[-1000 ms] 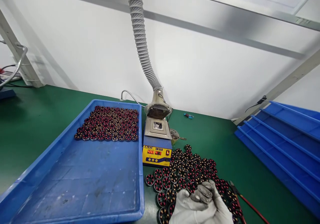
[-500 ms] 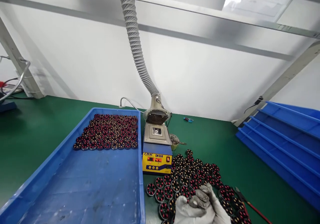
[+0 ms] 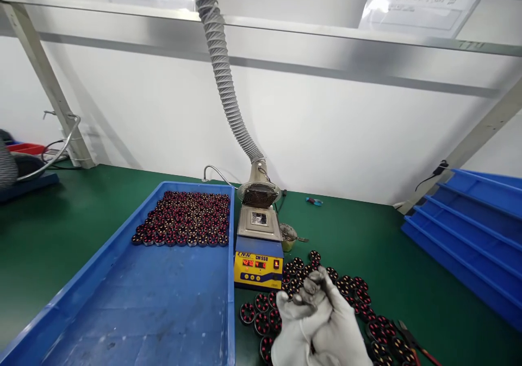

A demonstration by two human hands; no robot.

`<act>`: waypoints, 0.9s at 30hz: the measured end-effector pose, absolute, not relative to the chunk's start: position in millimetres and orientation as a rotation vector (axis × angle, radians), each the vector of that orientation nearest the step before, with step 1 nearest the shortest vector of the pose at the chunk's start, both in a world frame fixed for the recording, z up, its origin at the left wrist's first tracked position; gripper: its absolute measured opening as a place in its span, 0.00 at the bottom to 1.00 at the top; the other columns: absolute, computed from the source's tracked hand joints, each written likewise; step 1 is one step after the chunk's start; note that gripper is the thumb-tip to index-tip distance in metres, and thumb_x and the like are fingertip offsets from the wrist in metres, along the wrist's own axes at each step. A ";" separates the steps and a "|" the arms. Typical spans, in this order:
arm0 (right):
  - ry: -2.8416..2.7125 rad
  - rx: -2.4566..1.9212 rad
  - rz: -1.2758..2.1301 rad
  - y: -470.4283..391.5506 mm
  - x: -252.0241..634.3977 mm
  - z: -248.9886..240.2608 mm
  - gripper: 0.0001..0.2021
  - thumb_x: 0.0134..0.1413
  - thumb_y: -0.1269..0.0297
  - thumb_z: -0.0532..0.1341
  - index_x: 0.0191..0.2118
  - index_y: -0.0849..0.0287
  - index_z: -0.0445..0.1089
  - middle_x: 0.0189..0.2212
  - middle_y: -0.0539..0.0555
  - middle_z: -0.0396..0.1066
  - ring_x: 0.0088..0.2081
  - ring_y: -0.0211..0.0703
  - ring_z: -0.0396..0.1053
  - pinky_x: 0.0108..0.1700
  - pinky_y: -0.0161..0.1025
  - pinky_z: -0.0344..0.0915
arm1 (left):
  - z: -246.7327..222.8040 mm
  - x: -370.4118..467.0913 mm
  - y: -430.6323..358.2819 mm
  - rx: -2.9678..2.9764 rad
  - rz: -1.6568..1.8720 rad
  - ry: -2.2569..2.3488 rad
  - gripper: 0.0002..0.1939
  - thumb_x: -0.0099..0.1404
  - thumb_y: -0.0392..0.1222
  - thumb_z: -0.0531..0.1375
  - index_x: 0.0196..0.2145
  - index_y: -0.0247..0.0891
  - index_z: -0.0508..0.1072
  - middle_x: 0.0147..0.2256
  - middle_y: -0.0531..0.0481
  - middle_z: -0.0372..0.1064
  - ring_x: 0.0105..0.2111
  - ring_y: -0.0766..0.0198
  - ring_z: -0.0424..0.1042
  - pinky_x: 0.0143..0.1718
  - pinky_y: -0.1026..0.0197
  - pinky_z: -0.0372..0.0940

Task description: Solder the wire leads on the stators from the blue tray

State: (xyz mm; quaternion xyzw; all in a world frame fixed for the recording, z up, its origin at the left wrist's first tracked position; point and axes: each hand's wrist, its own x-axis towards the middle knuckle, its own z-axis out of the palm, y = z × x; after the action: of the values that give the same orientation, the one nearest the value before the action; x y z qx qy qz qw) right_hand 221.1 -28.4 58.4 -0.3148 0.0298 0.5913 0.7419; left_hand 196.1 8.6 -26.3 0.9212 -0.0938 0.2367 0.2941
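Note:
Both my hands wear whitish gloves with grey-stained fingertips and are close together at the bottom, right of centre. My left hand (image 3: pixel 291 330) is curled against my right hand (image 3: pixel 340 328), fingers bent inward. Whatever they pinch is hidden by the gloves. Beneath and around them on the green table (image 3: pixel 354 227) lie many small round black parts (image 3: pixel 261 323) with red or copper-coloured windings. Just beyond the hands stands a yellow-and-blue CM 558 heating unit (image 3: pixel 258 271) with a lit red display and a square metal pot on top.
On the left, a blue tray (image 3: pixel 163 301) holds rows of similar round parts (image 3: pixel 187 219) at its far end. A grey hose (image 3: pixel 224 78) hangs over the unit. A small bowl (image 3: pixel 287 238), blue-handled cutters (image 3: pixel 314 201), red-handled pliers (image 3: pixel 414 341) and stacked blue trays (image 3: pixel 468 246) are also there.
My hands have moved up and farther over the round parts, close together. The view has shifted, showing more of the left side and the upper shelf.

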 end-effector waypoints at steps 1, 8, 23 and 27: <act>0.063 -0.681 1.289 -24.0 219.5 68.4 0.15 0.26 0.62 0.74 0.23 0.55 0.70 0.18 0.40 0.71 0.20 0.36 0.67 0.31 0.43 0.69 | -18.9 195.4 11.0 2.389 0.690 -0.103 0.13 0.56 0.47 0.51 0.17 0.48 0.68 0.27 0.46 0.66 0.36 0.54 0.67 0.32 0.52 0.61; -0.058 -0.555 1.107 -12.7 227.3 123.0 0.14 0.25 0.62 0.73 0.18 0.57 0.67 0.14 0.41 0.68 0.17 0.32 0.66 0.24 0.32 0.68 | 54.0 199.3 23.7 2.135 0.777 0.464 0.16 0.69 0.41 0.43 0.40 0.43 0.71 0.42 0.44 0.70 0.47 0.57 0.66 0.41 0.51 0.64; -0.203 -0.295 0.924 -38.1 240.9 126.5 0.14 0.29 0.69 0.71 0.17 0.58 0.63 0.11 0.38 0.63 0.14 0.26 0.62 0.19 0.23 0.63 | 82.1 81.6 3.3 1.849 0.727 0.392 0.15 0.64 0.37 0.48 0.30 0.37 0.74 0.33 0.47 0.70 0.36 0.61 0.67 0.46 0.59 0.60; -0.247 -0.276 0.997 -37.0 229.5 128.3 0.11 0.36 0.66 0.69 0.18 0.58 0.65 0.12 0.39 0.64 0.14 0.27 0.62 0.25 0.30 0.68 | 79.0 113.8 3.3 1.430 0.779 0.358 0.11 0.55 0.40 0.58 0.18 0.35 0.67 0.19 0.54 0.60 0.24 0.66 0.61 0.32 0.63 0.59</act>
State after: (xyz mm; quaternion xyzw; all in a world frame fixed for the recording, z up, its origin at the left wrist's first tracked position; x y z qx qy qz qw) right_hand 229.5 -37.0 128.3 -0.1315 -0.1176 0.4755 0.8618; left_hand 113.8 3.3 79.0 0.6352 0.1589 0.3458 0.6721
